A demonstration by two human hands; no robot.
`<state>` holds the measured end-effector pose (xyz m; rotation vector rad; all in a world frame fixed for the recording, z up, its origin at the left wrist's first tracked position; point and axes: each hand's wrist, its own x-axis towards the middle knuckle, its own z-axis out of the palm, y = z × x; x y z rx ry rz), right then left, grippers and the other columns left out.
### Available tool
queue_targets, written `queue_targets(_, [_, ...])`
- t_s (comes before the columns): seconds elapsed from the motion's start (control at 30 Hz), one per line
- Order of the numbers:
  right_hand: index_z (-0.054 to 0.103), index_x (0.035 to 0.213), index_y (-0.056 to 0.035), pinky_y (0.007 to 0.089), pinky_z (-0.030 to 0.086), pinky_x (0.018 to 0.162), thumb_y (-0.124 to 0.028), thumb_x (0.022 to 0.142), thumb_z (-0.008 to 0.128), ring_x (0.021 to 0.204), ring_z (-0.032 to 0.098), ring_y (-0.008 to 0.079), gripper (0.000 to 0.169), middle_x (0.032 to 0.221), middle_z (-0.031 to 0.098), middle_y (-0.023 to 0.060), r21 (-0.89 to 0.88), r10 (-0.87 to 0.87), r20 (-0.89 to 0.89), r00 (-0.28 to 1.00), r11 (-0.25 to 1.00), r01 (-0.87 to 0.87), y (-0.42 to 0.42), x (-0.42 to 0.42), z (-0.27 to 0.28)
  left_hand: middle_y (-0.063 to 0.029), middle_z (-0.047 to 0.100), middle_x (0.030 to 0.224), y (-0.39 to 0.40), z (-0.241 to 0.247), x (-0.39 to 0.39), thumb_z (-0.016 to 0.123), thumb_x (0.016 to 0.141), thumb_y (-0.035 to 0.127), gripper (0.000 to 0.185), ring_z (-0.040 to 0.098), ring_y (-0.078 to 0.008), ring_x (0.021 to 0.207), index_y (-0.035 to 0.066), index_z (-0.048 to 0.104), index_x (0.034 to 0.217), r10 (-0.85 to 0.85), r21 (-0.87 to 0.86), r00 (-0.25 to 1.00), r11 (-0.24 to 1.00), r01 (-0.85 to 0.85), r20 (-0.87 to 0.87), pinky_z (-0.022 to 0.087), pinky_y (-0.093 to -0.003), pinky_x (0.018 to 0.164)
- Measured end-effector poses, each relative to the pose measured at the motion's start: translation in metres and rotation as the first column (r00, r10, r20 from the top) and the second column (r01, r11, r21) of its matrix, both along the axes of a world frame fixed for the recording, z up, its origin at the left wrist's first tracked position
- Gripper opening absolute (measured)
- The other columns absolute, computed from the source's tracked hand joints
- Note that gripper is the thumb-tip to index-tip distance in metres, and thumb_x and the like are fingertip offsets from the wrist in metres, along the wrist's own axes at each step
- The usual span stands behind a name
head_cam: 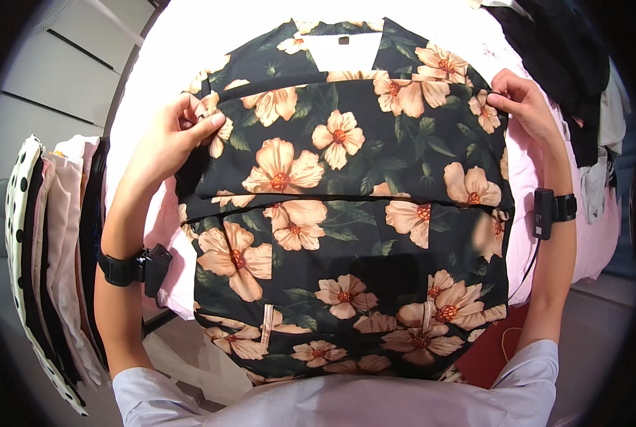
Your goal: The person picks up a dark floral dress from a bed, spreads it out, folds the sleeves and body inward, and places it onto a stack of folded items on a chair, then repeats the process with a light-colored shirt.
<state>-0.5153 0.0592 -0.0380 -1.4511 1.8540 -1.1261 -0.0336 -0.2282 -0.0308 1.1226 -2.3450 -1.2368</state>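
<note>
A black garment with large peach flowers and green leaves [344, 160] lies spread in front of me, its collar opening at the far side. Part of the fabric is doubled over below the neckline, making a straight fold across the garment. My left hand [181, 131] pinches the left end of this folded layer between thumb and fingers. At the right end, my right hand [520, 101] grips the fabric's corner the same way. Two pale narrow strips [267, 326] run on the near part of the cloth, which hangs down towards my body.
A pink cloth [590, 240] covers the work surface beneath. Several garments [56, 213] hang in a row at the left. Dark and white clothes [569, 69] are heaped at the far right. Each forearm wears a strapped black device [543, 213]. Something red [488, 341] shows below right.
</note>
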Motion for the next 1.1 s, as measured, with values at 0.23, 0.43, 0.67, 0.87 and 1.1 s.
queue_targets(0.23, [0.065,0.084,-0.0035,0.0219,0.034,0.067,-0.01,0.09,0.078,0.072,0.043,0.0053,0.016,0.078,0.051,-0.0055,0.073,-0.063,-0.062,0.996,0.995,0.067,-0.004,0.0,-0.002,0.0004,0.062,0.081,0.018,-0.003,-0.015,0.075,0.095,0.012,0.022,0.058,-0.0074,0.069,0.004,0.054,0.097,0.145,-0.022,0.958,0.988,-0.155,-0.246,0.048,-0.0235,0.061])
queue_targets(0.43, [0.063,0.12,-0.001,0.0388,0.048,0.099,-0.017,0.083,0.078,0.111,0.063,0.0329,0.043,0.118,0.066,0.0138,-0.139,-0.015,-0.735,0.678,0.982,-0.128,0.029,0.089,0.058,-0.0198,0.06,0.122,0.059,0.025,-0.006,0.079,0.087,0.016,0.04,0.064,-0.0348,0.105,-0.001,0.061,0.118,-0.231,-0.795,0.973,0.585,0.157,0.023,0.053,-0.0399,0.088])
queue_targets(0.67, [0.06,0.125,0.0016,0.0442,0.048,0.1,-0.005,0.081,0.067,0.116,0.059,0.0355,0.044,0.129,0.06,0.0193,-0.049,0.107,-0.841,0.53,0.961,-0.271,0.068,0.197,0.033,-0.0225,0.057,0.139,0.113,0.024,0.027,0.076,0.082,0.009,0.053,0.056,-0.0394,0.127,-0.005,0.057,0.13,-0.396,-0.777,0.84,0.363,0.514,0.37,0.045,-0.0472,0.111])
queue_targets(0.87, [0.064,0.103,0.0004,0.0419,0.048,0.098,-0.007,0.085,0.061,0.115,0.06,0.0326,0.02,0.131,0.061,0.0207,-0.103,0.051,-0.898,0.438,0.941,-0.322,0.077,0.184,0.025,-0.0229,0.056,0.141,0.105,-0.002,0.042,0.067,0.083,-0.003,0.037,0.058,-0.0403,0.126,-0.004,0.059,0.119,-0.356,-0.822,0.873,0.342,0.455,0.335,0.046,-0.045,0.112])
queue_targets(1.1, [0.066,0.1,-0.0001,0.0452,0.04,0.108,-0.012,0.084,0.063,0.126,0.053,0.034,0.02,0.142,0.055,0.024,-0.038,-0.014,-0.973,0.229,0.994,-0.101,0.078,0.199,0.018,-0.0198,0.061,0.137,0.106,-0.002,0.047,0.067,0.082,-0.003,0.031,0.061,-0.0386,0.121,-0.003,0.065,0.113,-0.359,-0.857,0.885,0.307,0.413,0.298,0.049,-0.0441,0.108])
